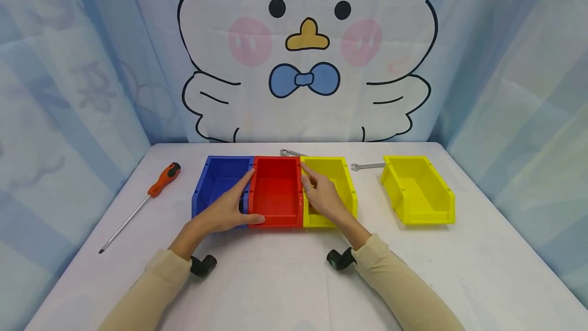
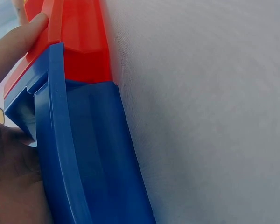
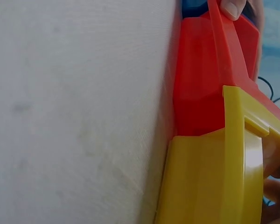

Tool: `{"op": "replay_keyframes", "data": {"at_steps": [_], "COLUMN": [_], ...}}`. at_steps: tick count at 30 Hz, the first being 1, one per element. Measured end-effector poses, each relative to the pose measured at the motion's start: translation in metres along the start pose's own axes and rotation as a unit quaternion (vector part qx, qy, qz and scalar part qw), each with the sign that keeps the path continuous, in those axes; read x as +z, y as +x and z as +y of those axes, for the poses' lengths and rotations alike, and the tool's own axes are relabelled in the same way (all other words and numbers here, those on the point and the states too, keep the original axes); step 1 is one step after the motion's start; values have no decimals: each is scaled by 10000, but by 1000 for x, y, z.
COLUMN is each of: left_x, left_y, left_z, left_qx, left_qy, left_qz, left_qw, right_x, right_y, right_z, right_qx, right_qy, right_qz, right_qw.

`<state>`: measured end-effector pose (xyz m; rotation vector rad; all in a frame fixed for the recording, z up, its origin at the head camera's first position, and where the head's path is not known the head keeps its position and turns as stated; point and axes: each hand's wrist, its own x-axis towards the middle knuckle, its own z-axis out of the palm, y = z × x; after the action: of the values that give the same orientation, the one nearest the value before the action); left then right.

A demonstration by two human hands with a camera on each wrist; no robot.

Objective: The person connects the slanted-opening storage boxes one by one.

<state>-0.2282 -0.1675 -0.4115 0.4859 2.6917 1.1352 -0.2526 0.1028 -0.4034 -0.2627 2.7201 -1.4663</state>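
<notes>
Three bins stand side by side: a blue bin (image 1: 221, 180), a red bin (image 1: 277, 188) and a yellow bin (image 1: 337, 178). My left hand (image 1: 222, 211) holds the red bin's left side, its thumb on the front lip and its index finger along the seam with the blue bin. In the left wrist view, the thumb (image 2: 21, 42) rests on red plastic; other fingers are hidden behind the blue bin's front. My right hand (image 1: 323, 195) reaches over the yellow bin, thumb and index fingertips touching the red-yellow seam. Its other fingers are partly hidden inside the yellow bin.
A second yellow bin (image 1: 422, 193) stands apart at the right. Beside it lies a wrench (image 1: 367, 166); another metal tool (image 1: 290, 152) shows partly behind the row. An orange-handled screwdriver (image 1: 158, 183) lies at the left. Curtains border the white table (image 1: 285, 285).
</notes>
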Motion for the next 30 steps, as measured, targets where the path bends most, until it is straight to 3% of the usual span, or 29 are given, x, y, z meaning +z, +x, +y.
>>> {"op": "replay_keyframes", "data": {"at_steps": [15, 20, 26, 30], "left_x": [1, 0, 1, 2], "left_y": [0, -1, -1, -2], "left_z": [-2, -2, 3, 11], "left_qx": [93, 96, 48, 19], "left_qy": [41, 90, 304, 766], "left_qz": [20, 53, 108, 353], "left_qw": [9999, 9999, 9995, 9964], "right_x": [3, 0, -18, -41], "right_y": [-1, -2, -10, -18], "right_z": [-1, -4, -6, -8], "right_qx": [-14, -202, -567, -871], "right_qy": [-173, -586, -948, -926], "right_qz": [139, 94, -5, -2], "right_qw": [9998, 9980, 9939, 9919]}}
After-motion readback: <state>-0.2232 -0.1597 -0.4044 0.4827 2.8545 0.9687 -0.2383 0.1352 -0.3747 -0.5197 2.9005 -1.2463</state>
